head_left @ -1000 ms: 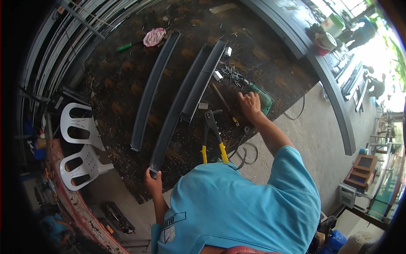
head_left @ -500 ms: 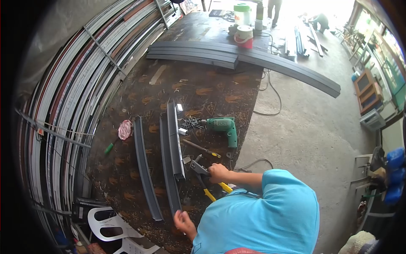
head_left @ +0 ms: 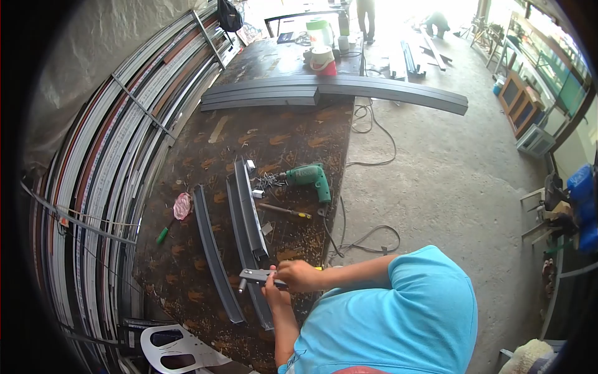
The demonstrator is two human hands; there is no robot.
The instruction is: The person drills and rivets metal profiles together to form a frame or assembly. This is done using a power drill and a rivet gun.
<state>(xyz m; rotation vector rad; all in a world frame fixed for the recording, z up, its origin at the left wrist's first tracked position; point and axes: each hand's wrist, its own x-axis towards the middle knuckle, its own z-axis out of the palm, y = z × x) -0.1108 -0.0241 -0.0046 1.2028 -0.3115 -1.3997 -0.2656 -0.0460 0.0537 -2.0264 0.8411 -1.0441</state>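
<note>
My right hand [head_left: 298, 276] is closed on a hand riveter [head_left: 254, 274] with a grey head, its nozzle pointing down and left. A bit of yellow handle shows past that hand. My left hand [head_left: 273, 289] has its fingers closed around the riveter's head, beside the right hand. Beneath the tool lie two dark grey metal profiles, one long channel [head_left: 239, 227] and a shorter one [head_left: 251, 212] against it. A separate grey channel [head_left: 215, 258] lies to their left on the dark table [head_left: 274, 134].
A green drill [head_left: 305, 176] lies by a pile of silver rivets [head_left: 268, 181] and a screwdriver [head_left: 283, 210]. Long grey bars [head_left: 261, 93] cross the table's far part, near a red-white jug [head_left: 323, 61]. Profiles fill a left rack [head_left: 99, 168]. Other people stand far back.
My right hand has lifted the riveter and brought it left over the channels. My left hand has moved up to the tool and closed on it. The view has shifted.
</note>
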